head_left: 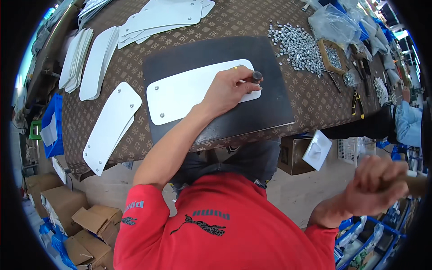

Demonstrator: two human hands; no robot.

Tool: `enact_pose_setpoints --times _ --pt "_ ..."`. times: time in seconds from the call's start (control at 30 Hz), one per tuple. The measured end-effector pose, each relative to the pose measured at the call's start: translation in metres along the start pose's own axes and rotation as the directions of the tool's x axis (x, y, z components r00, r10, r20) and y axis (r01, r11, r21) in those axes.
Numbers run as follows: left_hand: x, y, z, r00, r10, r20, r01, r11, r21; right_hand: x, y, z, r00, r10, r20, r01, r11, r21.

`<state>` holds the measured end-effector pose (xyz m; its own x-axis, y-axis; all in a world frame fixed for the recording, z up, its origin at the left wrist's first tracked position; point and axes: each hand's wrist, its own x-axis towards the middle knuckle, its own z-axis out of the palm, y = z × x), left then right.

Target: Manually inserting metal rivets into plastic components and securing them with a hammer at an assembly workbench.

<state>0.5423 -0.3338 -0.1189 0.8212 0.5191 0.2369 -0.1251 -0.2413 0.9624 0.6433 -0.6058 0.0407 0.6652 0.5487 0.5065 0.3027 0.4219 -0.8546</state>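
A white panel (pixel 182 96) with rounded corners and metal snap studs at its left end lies on a black mat (pixel 198 49). Over the panel's right end, my left hand (pixel 225 92) pinches a short, dark, round-topped punch (pixel 257 76), held roughly upright. What lies under its tip is hidden by my fingers. Off to the right, raised away from the table, my right hand (pixel 378 185) is wrapped round a brownish tool handle (pixel 415 185). Motion blurs that hand, and the tool's head cannot be made out.
Several white panels (pixel 110 126) lie left of the mat, with more stacks (pixel 157 20) behind. Loose metal snap parts (pixel 294 45) spread at the right, beside a small box (pixel 332 56) and pliers (pixel 357 104). Another person's blue sleeve (pixel 408 119) shows at far right.
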Motion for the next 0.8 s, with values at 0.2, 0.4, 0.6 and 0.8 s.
enact_pose_setpoints --times 0.2,0.4,0.6,0.8 --pt "-0.002 -0.004 0.031 0.992 0.114 -0.058 -0.108 0.989 0.099 -0.01 0.059 -0.021 0.69 0.721 0.066 -0.444 0.493 -0.748" --pt "0.01 0.013 0.027 0.993 -0.035 -0.109 0.024 0.994 -0.105 -0.043 0.061 -0.04 0.731 0.674 -0.101 -0.651 0.647 -0.397" --pt "-0.061 0.018 -0.036 0.982 0.177 -0.073 -0.07 0.687 0.724 -0.058 0.149 -0.04 0.761 0.648 -0.023 -0.64 0.745 -0.188" --pt "-0.164 0.054 -0.024 0.964 -0.251 0.088 -0.006 0.31 0.951 -0.051 0.189 -0.018 0.924 0.371 0.092 -0.323 0.886 -0.332"
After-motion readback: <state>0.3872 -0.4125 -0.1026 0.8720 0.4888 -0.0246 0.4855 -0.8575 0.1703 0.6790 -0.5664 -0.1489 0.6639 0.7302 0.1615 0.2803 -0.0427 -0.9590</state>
